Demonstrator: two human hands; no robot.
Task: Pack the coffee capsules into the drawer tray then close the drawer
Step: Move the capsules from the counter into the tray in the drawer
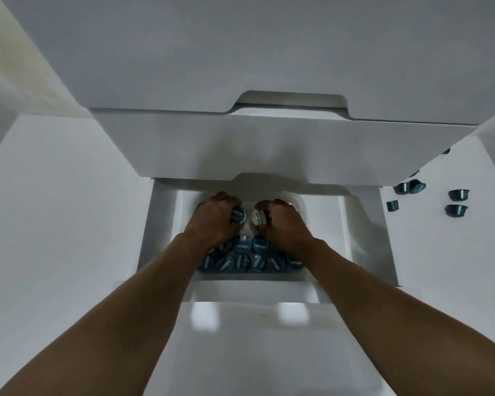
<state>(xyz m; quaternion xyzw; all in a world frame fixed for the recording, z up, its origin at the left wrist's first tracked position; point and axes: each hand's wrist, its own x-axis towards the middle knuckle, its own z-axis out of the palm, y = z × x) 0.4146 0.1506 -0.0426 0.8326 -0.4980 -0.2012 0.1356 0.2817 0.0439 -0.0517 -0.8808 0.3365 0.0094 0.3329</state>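
Packed capsules (249, 260): blue, printed lids facing up or tilted, crowded together along the near edge of the tray (299, 202).
Dark capsule (237, 216): above the far half of the tray, left of its middle, lid turned toward the camera.
Pale-faced capsule (258, 218): just beside the dark capsule, on its right, above the same far half.
Left grip (212, 221): fingers curled round the dark capsule, knuckles toward the far edge of the tray.
Right grip (283, 224): fingers curled round the pale-faced capsule, opposite the left grip.
Tray: clear-walled, seated inside the drawer (360, 238); far corners partly hidden by the grips.
Drawer: white, pulled open, tray at its centre, bare floor on both sides.
Upper drawer front (269, 144): white, overhanging the far edge of the open drawer.
Loose capsules (458, 194): blue, scattered on the desk (440, 247) near its left edge, right of the drawer, some upside down, well apart from the tray.
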